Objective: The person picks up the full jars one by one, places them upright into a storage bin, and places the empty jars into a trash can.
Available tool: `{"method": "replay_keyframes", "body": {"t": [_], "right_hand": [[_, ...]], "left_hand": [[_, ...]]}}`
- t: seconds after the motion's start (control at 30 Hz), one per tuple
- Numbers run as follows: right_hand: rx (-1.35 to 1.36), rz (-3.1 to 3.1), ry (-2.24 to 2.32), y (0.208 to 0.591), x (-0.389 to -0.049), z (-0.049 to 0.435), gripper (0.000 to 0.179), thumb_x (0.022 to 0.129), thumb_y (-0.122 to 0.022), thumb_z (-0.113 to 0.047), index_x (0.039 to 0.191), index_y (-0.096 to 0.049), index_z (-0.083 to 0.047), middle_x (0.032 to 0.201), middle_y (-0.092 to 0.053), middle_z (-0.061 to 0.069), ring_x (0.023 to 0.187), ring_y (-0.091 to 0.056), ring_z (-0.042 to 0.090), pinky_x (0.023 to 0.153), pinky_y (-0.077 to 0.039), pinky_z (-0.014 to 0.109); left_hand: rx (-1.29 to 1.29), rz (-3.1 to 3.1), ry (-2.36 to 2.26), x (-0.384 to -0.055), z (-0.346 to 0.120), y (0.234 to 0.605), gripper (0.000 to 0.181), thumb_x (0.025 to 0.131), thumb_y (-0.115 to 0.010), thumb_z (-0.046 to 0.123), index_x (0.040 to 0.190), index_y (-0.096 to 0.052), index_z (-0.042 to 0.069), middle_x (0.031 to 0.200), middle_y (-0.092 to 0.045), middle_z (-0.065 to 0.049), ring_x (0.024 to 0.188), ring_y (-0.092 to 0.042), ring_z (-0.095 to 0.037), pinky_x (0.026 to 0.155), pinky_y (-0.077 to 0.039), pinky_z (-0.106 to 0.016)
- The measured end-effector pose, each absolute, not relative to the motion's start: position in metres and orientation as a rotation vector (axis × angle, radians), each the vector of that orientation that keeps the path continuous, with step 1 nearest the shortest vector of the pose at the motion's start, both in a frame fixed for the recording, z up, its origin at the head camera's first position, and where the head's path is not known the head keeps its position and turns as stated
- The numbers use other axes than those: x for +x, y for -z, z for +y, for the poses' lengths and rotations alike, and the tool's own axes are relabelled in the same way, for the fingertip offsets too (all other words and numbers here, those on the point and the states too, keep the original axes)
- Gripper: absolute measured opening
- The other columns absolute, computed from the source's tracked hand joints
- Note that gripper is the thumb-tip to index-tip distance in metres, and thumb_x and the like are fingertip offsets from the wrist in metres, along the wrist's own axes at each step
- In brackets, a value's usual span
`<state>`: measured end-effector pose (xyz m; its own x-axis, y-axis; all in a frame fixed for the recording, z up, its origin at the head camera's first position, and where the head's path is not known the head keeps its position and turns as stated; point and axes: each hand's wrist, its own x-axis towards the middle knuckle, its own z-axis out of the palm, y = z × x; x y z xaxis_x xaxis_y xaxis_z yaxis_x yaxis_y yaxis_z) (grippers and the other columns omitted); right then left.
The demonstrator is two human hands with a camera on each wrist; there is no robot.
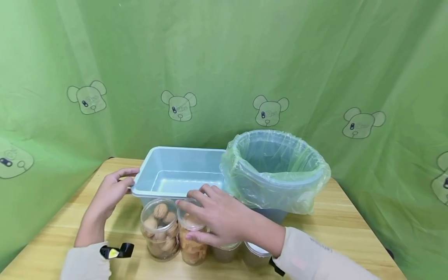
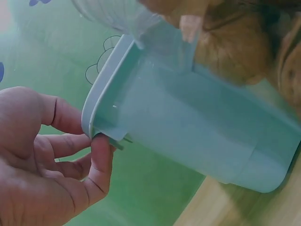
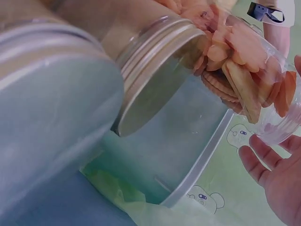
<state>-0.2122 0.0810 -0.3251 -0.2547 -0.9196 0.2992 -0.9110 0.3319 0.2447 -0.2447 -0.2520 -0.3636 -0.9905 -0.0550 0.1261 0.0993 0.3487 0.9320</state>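
Observation:
At the left end of a light blue plastic tub, my left hand pinches the rim between thumb and fingers; the left wrist view shows this grip on the rim. My right hand is over the mouth of a clear jar of orange-brown, wavy-edged pieces. Its thumb lies on the near side, and its fingers spread loosely near the jar's mouth in the right wrist view. Whether they touch the jar I cannot tell. A clear jar of walnuts stands just left of it.
Behind the right forearm stands a blue bin lined with a translucent green bag, beside the tub. Two lidded containers are partly hidden under the right hand and forearm. A green curtain hangs behind the wooden table.

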Motion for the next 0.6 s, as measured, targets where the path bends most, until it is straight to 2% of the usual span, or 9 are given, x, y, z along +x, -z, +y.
{"method": "replay_keyframes", "body": {"t": [0.23,0.47,0.6], "right_hand": [[1.7,-2.2,0.084,0.319,-0.213,0.082,0.065,0.1,-0.052,-0.054,0.154,-0.044,-0.018,0.132,-0.055,0.008,0.101,-0.049,0.019,0.085,-0.045,0.031],[1.792,-2.151,0.037,0.31,-0.214,0.079,0.058,0.092,-0.062,-0.047,0.145,-0.055,-0.023,0.123,-0.057,0.009,0.091,-0.046,0.019,0.078,-0.041,0.03],[1.803,-2.152,0.103,0.306,-0.212,0.076,0.059,0.087,-0.065,-0.047,0.141,-0.059,-0.025,0.123,-0.057,0.008,0.093,-0.047,0.018,0.079,-0.04,0.027]], "left_hand": [[-0.038,-2.452,1.793,-0.247,-0.255,0.363,0.05,0.097,-0.048,0.003,0.145,-0.05,-0.009,0.145,-0.052,-0.028,0.102,-0.066,-0.012,0.082,-0.057,-0.025],[-0.044,-2.418,1.838,-0.247,-0.255,0.364,0.048,0.099,-0.048,0.004,0.144,-0.049,-0.011,0.146,-0.051,-0.029,0.099,-0.067,-0.007,0.083,-0.058,-0.025],[-0.049,-2.423,1.839,-0.247,-0.255,0.365,0.048,0.098,-0.048,0.003,0.145,-0.049,-0.012,0.146,-0.051,-0.029,0.1,-0.067,-0.009,0.083,-0.058,-0.025]]}}
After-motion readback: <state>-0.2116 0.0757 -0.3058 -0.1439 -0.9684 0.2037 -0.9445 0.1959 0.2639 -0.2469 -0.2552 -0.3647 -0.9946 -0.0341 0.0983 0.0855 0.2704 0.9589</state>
